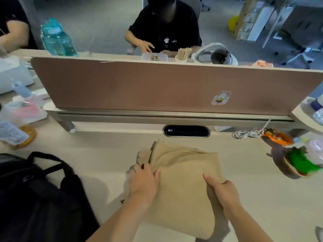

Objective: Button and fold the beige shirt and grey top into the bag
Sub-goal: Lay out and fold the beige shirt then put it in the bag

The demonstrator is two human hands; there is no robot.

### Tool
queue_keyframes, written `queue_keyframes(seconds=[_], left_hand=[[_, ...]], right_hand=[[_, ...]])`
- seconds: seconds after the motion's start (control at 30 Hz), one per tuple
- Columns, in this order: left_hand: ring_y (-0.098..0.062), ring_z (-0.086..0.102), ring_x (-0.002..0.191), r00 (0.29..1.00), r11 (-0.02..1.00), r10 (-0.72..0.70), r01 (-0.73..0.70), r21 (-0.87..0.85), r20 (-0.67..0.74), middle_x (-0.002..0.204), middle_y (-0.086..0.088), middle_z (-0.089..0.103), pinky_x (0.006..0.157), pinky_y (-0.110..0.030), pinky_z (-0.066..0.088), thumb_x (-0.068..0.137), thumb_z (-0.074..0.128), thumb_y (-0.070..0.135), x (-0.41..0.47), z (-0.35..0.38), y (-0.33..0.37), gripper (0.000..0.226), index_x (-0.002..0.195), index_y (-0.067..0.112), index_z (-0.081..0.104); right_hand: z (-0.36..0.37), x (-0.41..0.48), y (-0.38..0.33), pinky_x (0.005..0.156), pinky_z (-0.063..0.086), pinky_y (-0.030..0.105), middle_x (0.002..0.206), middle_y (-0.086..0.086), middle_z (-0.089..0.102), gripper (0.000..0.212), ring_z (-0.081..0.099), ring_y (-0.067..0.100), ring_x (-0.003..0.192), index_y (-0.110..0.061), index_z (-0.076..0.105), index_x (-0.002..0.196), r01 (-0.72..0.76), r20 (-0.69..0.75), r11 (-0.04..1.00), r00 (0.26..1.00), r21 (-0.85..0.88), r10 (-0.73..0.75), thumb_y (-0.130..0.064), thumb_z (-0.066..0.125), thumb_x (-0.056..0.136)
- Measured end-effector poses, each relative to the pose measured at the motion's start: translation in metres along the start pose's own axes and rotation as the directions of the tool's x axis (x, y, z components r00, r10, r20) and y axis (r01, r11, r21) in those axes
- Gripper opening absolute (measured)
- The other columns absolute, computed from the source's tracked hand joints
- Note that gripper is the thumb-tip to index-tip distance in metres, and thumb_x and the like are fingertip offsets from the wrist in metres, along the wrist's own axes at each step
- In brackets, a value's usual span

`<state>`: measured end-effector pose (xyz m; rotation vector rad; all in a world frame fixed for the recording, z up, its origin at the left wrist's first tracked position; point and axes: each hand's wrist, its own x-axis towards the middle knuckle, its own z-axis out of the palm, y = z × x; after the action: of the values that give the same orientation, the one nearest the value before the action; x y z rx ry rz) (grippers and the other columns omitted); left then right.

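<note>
A white desk (244, 198) is seen, backed on its far side by a brown divider (157, 88). A black bag (35, 198) is set at the near left, handles raised, close to the shirt but not touching it.

The beige shirt (183, 186) is laid at the desk's near middle, folded into a thick oblong. Its long axis runs near to far, with the far end leaning slightly left. The cloth is plain, matte and softly creased, and a collar-like flap with a dark button is shown at the far left corner.

Both forearms are reached in from the near edge. The left hand (143, 180) is placed palm down on the shirt's left edge, fingers curled over the fold and thumb pressed on top. The right hand (222, 194) is clamped on the right edge, with the thumb laid on top and pointing far-left and the fingers tucked beneath the cloth.
</note>
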<state>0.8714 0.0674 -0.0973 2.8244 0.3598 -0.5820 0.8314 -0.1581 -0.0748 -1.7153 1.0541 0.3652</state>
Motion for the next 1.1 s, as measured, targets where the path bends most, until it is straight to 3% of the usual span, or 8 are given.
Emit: queue_keyframes(seconds=[0.1,0.23,0.37,0.43,0.53,0.67,0.93,1.1], left_hand=[[-0.029,0.055,0.111,0.998,0.97,-0.01,0.025,-0.242,0.062,0.122,-0.013,0.055,0.091,-0.035,0.045,0.098,0.036,0.038,-0.006,-0.006,-0.014,0.039,0.126,0.014,0.048],[-0.024,0.058,0.095,0.99,0.827,0.097,-0.024,-0.562,0.101,0.096,-0.002,0.064,0.072,-0.026,0.039,0.098,0.043,0.032,-0.022,-0.026,-0.047,0.022,0.097,0.016,0.056],[-0.011,0.052,0.075,0.987,0.614,0.154,-0.057,-0.787,0.048,0.076,0.007,0.056,0.062,-0.022,0.037,0.096,0.049,0.032,-0.05,-0.077,-0.077,0.021,0.077,0.025,0.052],[-0.01,0.052,0.071,0.992,0.541,0.124,-0.052,-0.839,0.018,0.076,0.005,0.056,0.061,-0.021,0.038,0.096,0.049,0.031,-0.062,-0.104,-0.097,0.021,0.077,0.022,0.053],[-0.022,0.059,0.086,0.997,0.447,0.073,-0.012,-0.894,0.024,0.087,-0.005,0.062,0.072,-0.031,0.042,0.096,0.048,0.033,-0.081,-0.136,-0.139,0.023,0.078,0.02,0.055],[-0.021,0.056,0.085,0.999,0.295,-0.025,0.049,-0.954,0.043,0.088,-0.007,0.061,0.075,-0.031,0.044,0.097,0.048,0.03,-0.119,-0.156,-0.207,0.023,0.078,0.019,0.054],[-0.019,0.061,0.096,0.974,0.278,-0.225,0.029,-0.96,-0.036,0.105,-0.002,0.066,0.087,-0.034,0.05,0.095,0.052,0.034,-0.195,-0.148,-0.336,0.018,0.105,0.023,0.061],[-0.015,0.063,0.084,0.965,0.213,-0.23,-0.074,-0.974,-0.123,0.094,-0.001,0.069,0.075,-0.026,0.048,0.092,0.059,0.031,-0.197,-0.164,-0.391,0.015,0.104,0.023,0.062]], right_hand=[[-0.013,-0.024,-0.002,0.085,0.052,0.039,0.1,0.016,0.073,0.052,0.07,0.03,0.093,0.001,0.07,0.103,-0.201,0.349,0.962,0.929,0.186,0.127,-0.032,0.078,0.063],[-0.025,-0.055,0.007,0.09,0.048,0.047,0.102,0.022,0.071,0.031,0.071,0.036,0.084,-0.002,0.076,0.091,-0.237,0.473,0.905,0.88,0.353,0.046,-0.025,0.063,0.074],[-0.015,-0.099,-0.014,0.05,0.057,0.036,0.065,0.019,0.072,0.022,0.069,0.028,0.051,0.0,0.075,0.07,-0.15,0.461,0.857,0.881,0.493,-0.112,-0.014,0.066,0.055],[-0.003,-0.121,-0.03,0.031,0.048,0.027,0.054,0.015,0.069,0.049,0.065,0.022,0.04,0.005,0.074,0.078,-0.084,0.475,0.87,0.861,0.486,-0.183,-0.017,0.08,0.034],[0.016,-0.155,-0.043,0.053,0.057,0.036,0.083,0.019,0.074,0.067,0.072,0.03,0.063,0.003,0.076,0.079,-0.071,0.593,0.922,0.784,0.381,-0.185,-0.015,0.091,0.016],[0.047,-0.201,-0.049,0.059,0.059,0.041,0.083,0.018,0.074,0.076,0.072,0.035,0.067,-0.002,0.078,0.072,-0.016,0.69,0.964,0.701,0.264,-0.177,-0.018,0.089,-0.001],[0.149,-0.287,-0.003,0.074,0.05,0.047,0.08,0.026,0.072,0.031,0.068,0.044,0.06,0.003,0.073,0.083,-0.073,0.695,0.955,0.702,0.287,-0.155,-0.007,0.062,0.056],[0.21,-0.294,0.021,0.041,0.055,0.037,0.061,0.014,0.071,0.037,0.068,0.029,0.05,-0.008,0.077,0.06,-0.094,0.685,0.908,0.689,0.409,-0.237,-0.001,0.045,0.077]])
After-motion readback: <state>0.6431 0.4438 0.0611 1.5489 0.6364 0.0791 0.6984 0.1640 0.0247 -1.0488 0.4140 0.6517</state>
